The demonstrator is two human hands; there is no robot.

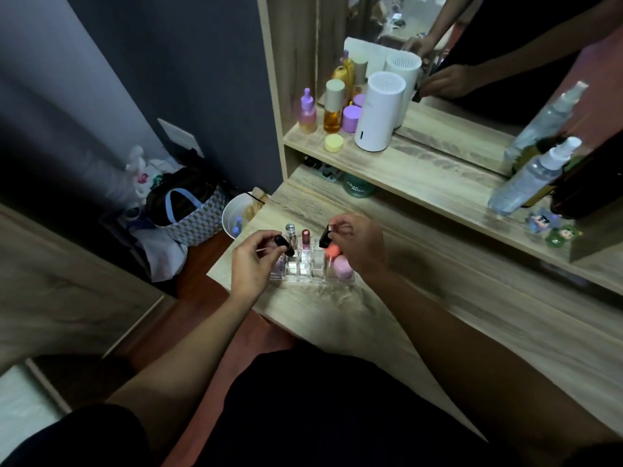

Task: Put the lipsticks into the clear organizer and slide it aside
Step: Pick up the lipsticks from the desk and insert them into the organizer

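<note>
Black plastic in both hands right now: the left hand (251, 261) pinches a black lipstick (284, 245) between thumb and fingertips, tilted with its top leaning away and to the left, its lower end angled down toward the clear organizer (312, 267). Over on the other side, the right hand (357, 246) is closed on a second black lipstick (324, 236), nearly upright, base aimed at the slots below. Both tubes look light, rigid and smooth, so a fingertip pinch near the upper half seems right, leaving the base free to drop in long axis vertical. Slick casing, could slip if squeezed loosely.

The organizer sits on the wooden worktop (340, 318) between the hands, near its left edge. Already standing in its back row: a silver-capped tube (290, 234) and a pink tube (305, 238), both vertical. A pink round jar (342, 267) and an orange sponge (332, 251) fill its right side. Hard acrylic, probably light; I'd push it low on a side wall so it doesn't tip.
</note>
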